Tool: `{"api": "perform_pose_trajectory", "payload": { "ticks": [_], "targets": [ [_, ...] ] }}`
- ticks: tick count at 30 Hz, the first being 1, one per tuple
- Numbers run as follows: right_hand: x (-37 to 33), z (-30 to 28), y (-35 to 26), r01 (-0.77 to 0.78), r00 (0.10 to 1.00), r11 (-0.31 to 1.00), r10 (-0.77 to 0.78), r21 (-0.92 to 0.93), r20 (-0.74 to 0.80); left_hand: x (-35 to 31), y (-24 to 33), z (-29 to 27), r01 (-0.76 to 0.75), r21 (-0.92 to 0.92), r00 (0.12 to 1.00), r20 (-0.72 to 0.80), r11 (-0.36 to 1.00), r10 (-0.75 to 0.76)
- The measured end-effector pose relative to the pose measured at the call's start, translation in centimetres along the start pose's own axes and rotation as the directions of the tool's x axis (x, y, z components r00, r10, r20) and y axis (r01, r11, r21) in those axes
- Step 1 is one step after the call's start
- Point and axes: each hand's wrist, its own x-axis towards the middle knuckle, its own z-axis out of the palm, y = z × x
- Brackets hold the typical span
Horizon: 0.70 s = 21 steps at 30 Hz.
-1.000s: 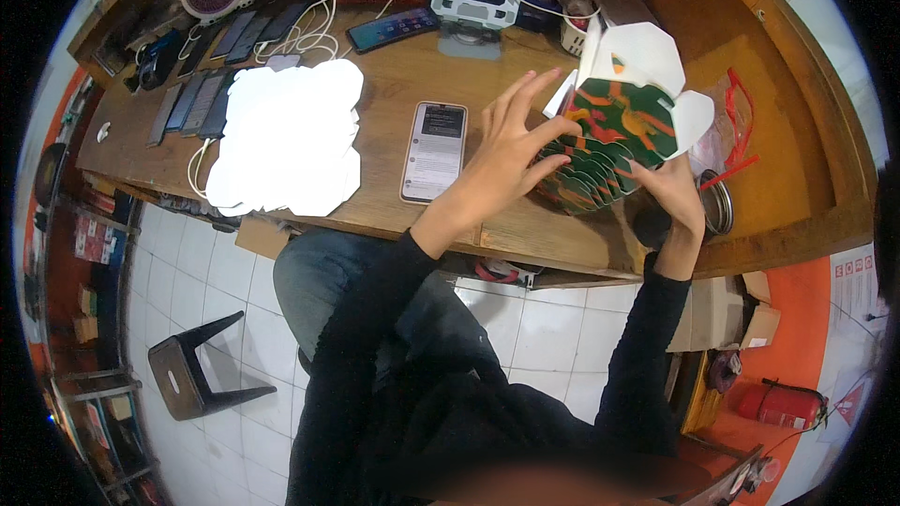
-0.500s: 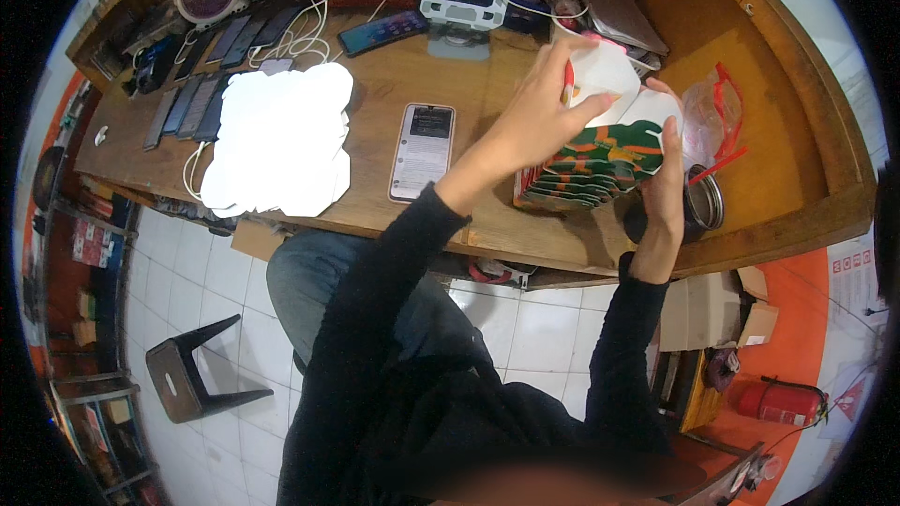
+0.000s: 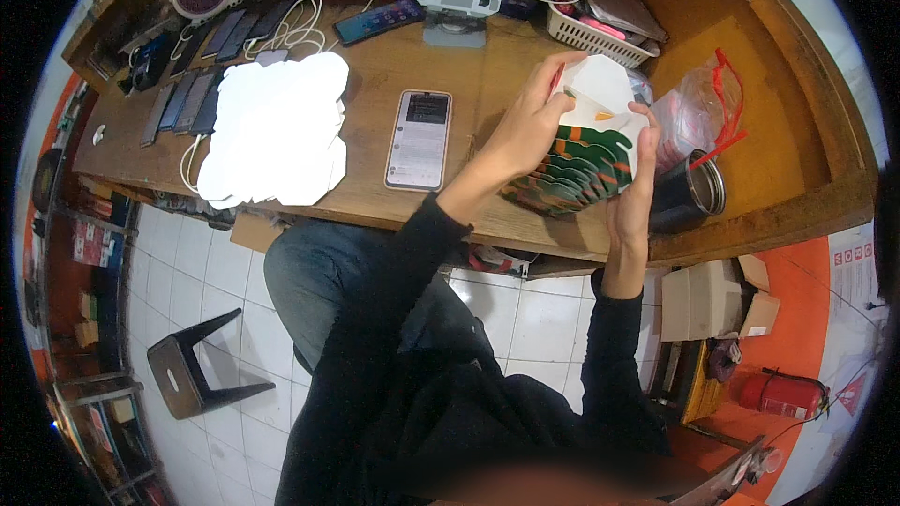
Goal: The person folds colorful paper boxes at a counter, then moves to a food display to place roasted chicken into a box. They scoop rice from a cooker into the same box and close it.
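Nested stack of green-and-orange patterned cartons [image 3: 583, 169] is right of centre in the frame, over the tabletop [image 3: 473, 52]. Left hand [image 3: 527, 134] grips, thumb and fingers closed on the white upper flaps [image 3: 597, 80] at the stack's top end; right hand [image 3: 634, 192] wraps the stack's right side, fingertips at the flap edge. Progress, judged by eye: several cartons look shaped and sleeved together, top flaps stand up, unclosed; pile of white flat pieces [image 3: 272, 131] at left of frame lies untouched, looks unfolded. Carton count unclear, edges overlap too tightly. Left fingertips partly behind the flaps, right palm mostly out of sight, carton insides not visible. White pile is overexposed, layers hard to separate. Can't tell whether the stack's underside touches the wood. Dark tumbler [image 3: 677, 204] just beside right hand.
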Motion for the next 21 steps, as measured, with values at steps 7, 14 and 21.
{"api": "perform_pose_trajectory", "payload": {
  "ticks": [7, 14, 21],
  "targets": [
    [-0.2, 1.3, 0.1, 0.002, 0.993, 0.979, 0.023, 0.205, -0.12, -1.7, -1.4, 0.4, -0.113, 0.008, 0.993, -0.028, 0.994, 0.113],
    [-0.2, 1.1, -0.2, -0.006, 0.997, 0.99, 0.017, 0.141, -0.077, -4.1, 0.9, -1.4, -0.071, -0.042, 0.997, 0.031, 0.997, 0.073],
    [-3.1, 1.0, -1.7, 0.561, 0.62, 0.559, -0.773, -0.611, -0.138, -17.0, 6.4, -16.0, 0.125, 0.879, 0.988, -0.155, 0.46, 0.027]
  ]
}}
